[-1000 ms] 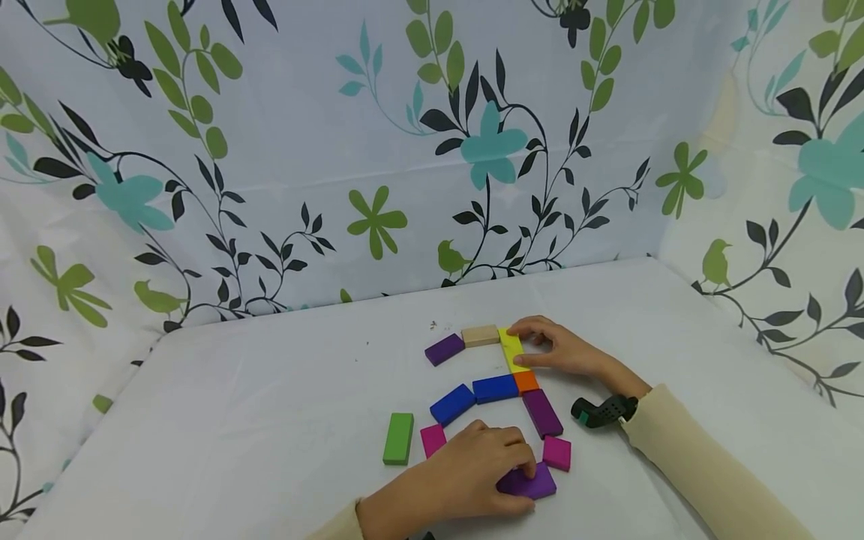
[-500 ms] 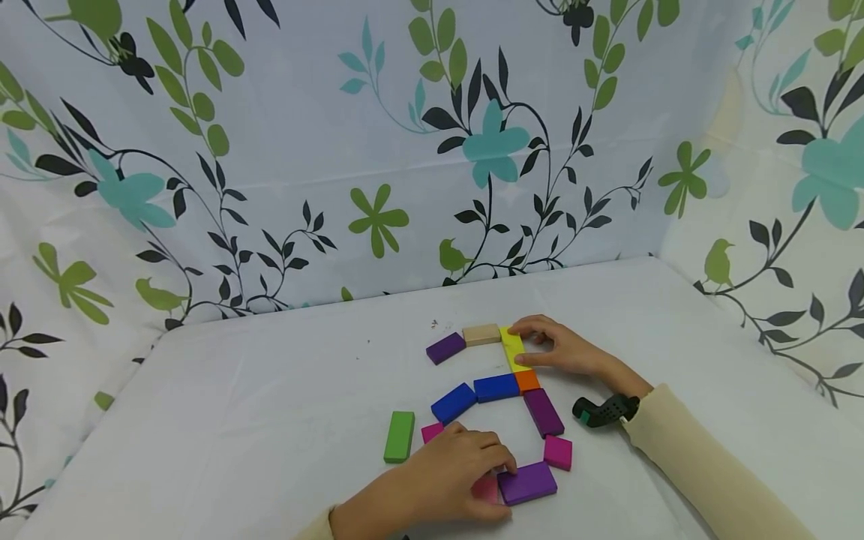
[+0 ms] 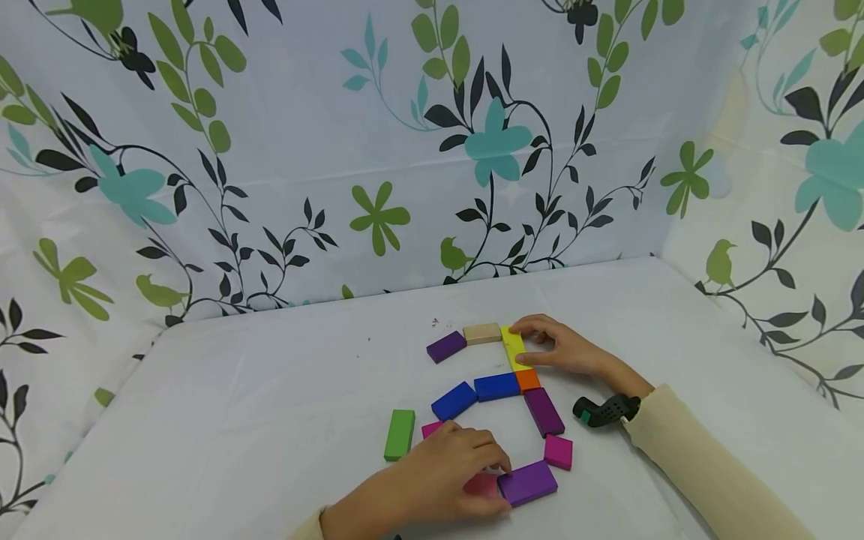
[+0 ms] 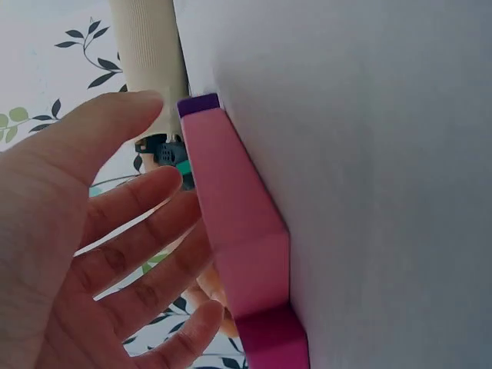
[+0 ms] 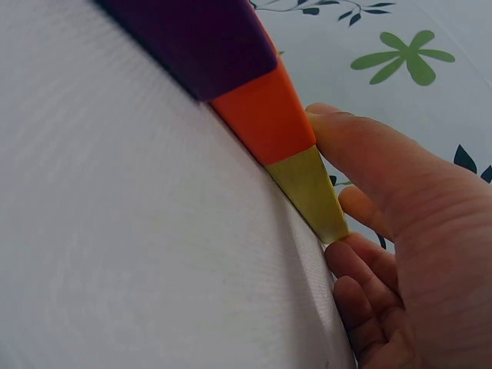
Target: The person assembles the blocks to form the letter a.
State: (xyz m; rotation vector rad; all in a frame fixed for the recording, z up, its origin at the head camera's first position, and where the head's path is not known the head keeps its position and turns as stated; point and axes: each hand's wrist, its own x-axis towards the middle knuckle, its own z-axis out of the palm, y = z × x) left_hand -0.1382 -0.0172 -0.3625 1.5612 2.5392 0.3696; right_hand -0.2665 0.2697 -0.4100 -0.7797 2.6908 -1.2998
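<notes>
Flat coloured blocks form a curved outline on the white table. My left hand (image 3: 445, 474) is over a pink block (image 3: 482, 486), fingertips near the end of a purple block (image 3: 529, 484). In the left wrist view its loose fingers lie behind the pink block (image 4: 231, 169), the thumb apart from it. The left hand partly hides a magenta block (image 3: 432, 428). My right hand (image 3: 563, 348) touches the yellow block (image 3: 513, 346), thumb at the near end and a finger at the far end. An orange block (image 3: 528, 380) adjoins the yellow one.
Two blue blocks (image 3: 496, 387), a dark purple block (image 3: 544, 412) and a magenta square (image 3: 558, 452) belong to the outline. A beige block (image 3: 482, 334) and another purple block (image 3: 446, 347) lie at the back. A green block (image 3: 400, 435) lies apart on the left.
My left hand has drawn back to the left off the purple block, uncovering it and part of the pink block. The right hand stays at the yellow block.
</notes>
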